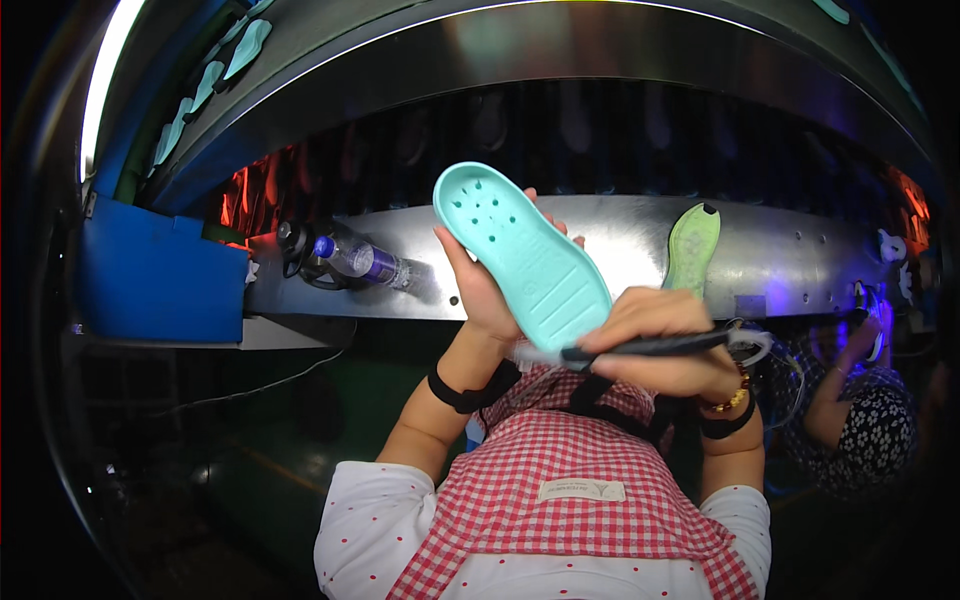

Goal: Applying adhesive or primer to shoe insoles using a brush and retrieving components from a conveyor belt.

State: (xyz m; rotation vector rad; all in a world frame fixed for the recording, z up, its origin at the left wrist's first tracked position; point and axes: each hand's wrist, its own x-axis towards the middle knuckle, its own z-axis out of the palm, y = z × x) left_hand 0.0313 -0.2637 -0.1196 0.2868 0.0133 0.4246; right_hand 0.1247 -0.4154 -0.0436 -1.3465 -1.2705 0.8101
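A turquoise shoe sole (540, 265) is held up tilted in my left hand (487, 300), with the thumb along its left edge and the fingertips showing past its right edge. Several small dark holes sit in its far, rounded end, and ridges cross the near part. My right hand (660, 325) is closed round a black-handled brush (660, 345). Its pale tip is smeared by motion at the sole's near end; whether it touches cannot be told. A clear tube (752, 345) loops behind the handle. Beyond my right hand lies a light green sole (692, 250) with a black patch at its tip.
On the metal ledge (430, 285), left, lie a clear bottle with a blue cap (365, 262) and a dark bottle (300, 250). More turquoise soles (248, 48) rest on the upper left conveyor. A blue box (160, 270) stands left. A co-worker (870, 430) sits at right.
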